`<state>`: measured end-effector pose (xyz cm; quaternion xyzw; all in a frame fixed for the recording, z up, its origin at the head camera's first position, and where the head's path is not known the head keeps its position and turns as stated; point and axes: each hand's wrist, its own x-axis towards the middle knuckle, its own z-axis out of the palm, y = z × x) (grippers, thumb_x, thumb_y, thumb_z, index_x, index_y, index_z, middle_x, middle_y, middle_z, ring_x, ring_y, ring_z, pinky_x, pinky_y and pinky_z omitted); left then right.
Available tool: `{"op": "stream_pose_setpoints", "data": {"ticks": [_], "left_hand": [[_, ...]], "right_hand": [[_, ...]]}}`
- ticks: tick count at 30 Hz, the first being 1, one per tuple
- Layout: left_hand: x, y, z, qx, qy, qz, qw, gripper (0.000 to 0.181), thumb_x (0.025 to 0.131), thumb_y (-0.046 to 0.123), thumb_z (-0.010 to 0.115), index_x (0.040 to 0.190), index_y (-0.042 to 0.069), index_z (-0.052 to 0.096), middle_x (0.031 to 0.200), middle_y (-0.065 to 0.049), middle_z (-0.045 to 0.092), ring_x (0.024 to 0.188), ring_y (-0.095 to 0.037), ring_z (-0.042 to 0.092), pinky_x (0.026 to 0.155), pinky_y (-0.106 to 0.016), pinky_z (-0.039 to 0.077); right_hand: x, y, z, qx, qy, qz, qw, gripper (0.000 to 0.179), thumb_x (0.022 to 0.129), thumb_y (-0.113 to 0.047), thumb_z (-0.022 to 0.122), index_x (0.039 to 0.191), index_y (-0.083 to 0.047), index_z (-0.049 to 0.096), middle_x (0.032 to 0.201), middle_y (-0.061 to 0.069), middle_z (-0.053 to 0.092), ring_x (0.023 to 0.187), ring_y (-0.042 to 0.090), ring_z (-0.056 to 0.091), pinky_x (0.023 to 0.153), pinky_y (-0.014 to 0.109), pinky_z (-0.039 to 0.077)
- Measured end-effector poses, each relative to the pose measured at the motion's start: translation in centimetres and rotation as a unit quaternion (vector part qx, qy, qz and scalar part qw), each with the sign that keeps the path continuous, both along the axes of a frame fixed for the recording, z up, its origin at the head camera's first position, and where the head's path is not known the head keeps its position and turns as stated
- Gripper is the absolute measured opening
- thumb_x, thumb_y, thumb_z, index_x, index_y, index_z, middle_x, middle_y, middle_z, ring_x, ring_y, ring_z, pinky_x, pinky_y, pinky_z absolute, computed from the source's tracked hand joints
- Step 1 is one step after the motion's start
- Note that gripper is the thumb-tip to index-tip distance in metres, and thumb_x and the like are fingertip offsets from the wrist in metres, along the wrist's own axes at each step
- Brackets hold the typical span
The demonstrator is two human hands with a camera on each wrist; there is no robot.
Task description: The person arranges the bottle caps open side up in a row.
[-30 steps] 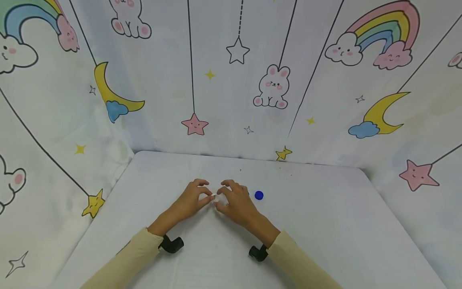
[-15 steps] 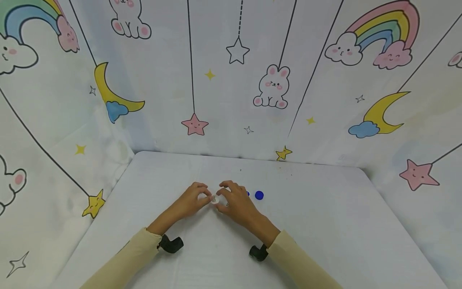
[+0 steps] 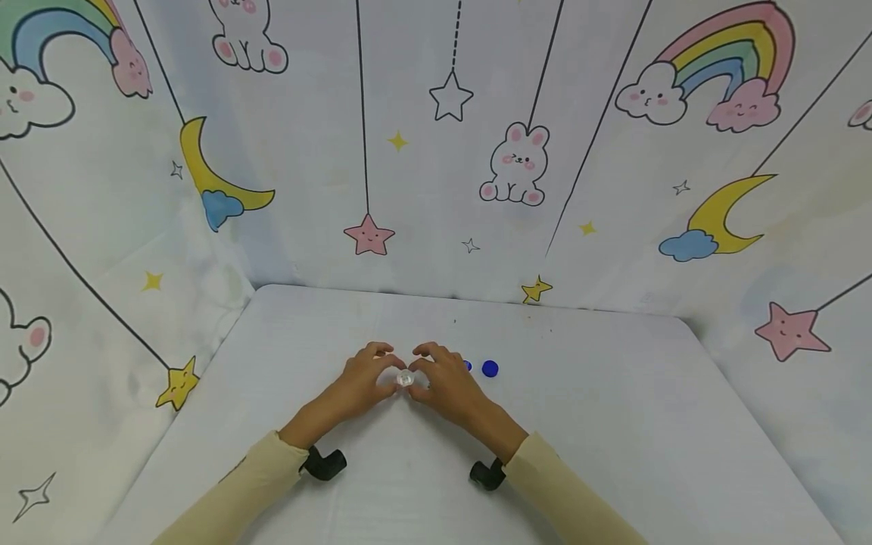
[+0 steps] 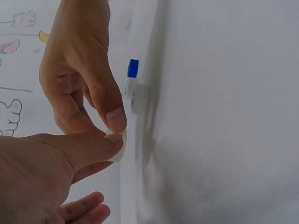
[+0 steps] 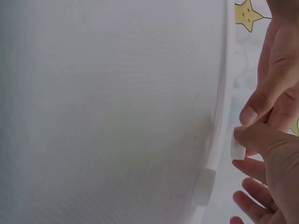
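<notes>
A small white round piece point(image 3: 405, 378) with a clear-looking centre is held between the hands above the table. My left hand point(image 3: 361, 384) pinches its left side between thumb and forefinger. From the other side, thumb and forefinger of my right hand point(image 3: 446, 387) grip it too. In the left wrist view a strip of the white round piece point(image 4: 120, 151) shows beyond the thumbs, and in the right wrist view its thick edge point(image 5: 238, 150) is visible. The other fingers of both hands are loosely bent and hold nothing.
On the white table point(image 3: 599, 439), a dark blue disc point(image 3: 490, 369) lies right of the right hand, with another blue bit point(image 3: 467, 365) partly hidden behind that hand. The left wrist view shows a short white cylinder point(image 4: 140, 100) there. A patterned cloth wall point(image 3: 436, 189) stands behind.
The white round piece has turned between the fingers so that its round face shows upward. My left fingers have shifted their hold around it; the right hand is nearly still.
</notes>
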<state>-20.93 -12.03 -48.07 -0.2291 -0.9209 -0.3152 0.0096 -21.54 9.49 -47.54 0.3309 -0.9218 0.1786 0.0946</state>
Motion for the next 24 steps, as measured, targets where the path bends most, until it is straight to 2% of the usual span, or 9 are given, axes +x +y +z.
{"op": "stream_pose_setpoints", "data": {"ticks": [5, 13, 24], "left_hand": [[0.08, 0.15, -0.17, -0.020, 0.013, -0.002, 0.9997, 0.023, 0.093, 0.015, 0.082, 0.115, 0.015, 0.074, 0.149, -0.020, 0.051, 0.139, -0.043, 0.050, 0.107, -0.063, 0.037], [0.12, 0.15, -0.62, -0.037, 0.036, -0.012, 0.9986, 0.022, 0.095, 0.020, 0.081, 0.115, 0.014, 0.074, 0.149, -0.020, 0.051, 0.140, -0.042, 0.047, 0.107, -0.063, 0.038], [0.19, 0.13, -0.97, -0.050, 0.053, -0.015, 0.9972, 0.022, 0.094, 0.020, 0.082, 0.114, 0.013, 0.074, 0.146, -0.021, 0.053, 0.137, -0.044, 0.049, 0.105, -0.063, 0.041]], "right_hand": [[-0.08, -0.10, -0.23, 0.005, -0.012, -0.002, 0.9999, 0.029, 0.094, -0.032, 0.083, 0.115, -0.013, 0.079, 0.136, 0.009, 0.066, 0.124, 0.028, 0.065, 0.100, 0.051, 0.052], [-0.11, -0.26, -0.42, 0.013, -0.038, -0.012, 0.9991, 0.029, 0.094, -0.036, 0.082, 0.115, -0.015, 0.079, 0.138, 0.008, 0.065, 0.126, 0.028, 0.063, 0.105, 0.053, 0.049], [-0.28, -0.51, -0.77, 0.043, -0.038, -0.021, 0.9982, 0.028, 0.094, -0.036, 0.082, 0.115, -0.018, 0.079, 0.140, 0.005, 0.064, 0.130, 0.026, 0.061, 0.108, 0.055, 0.047]]}}
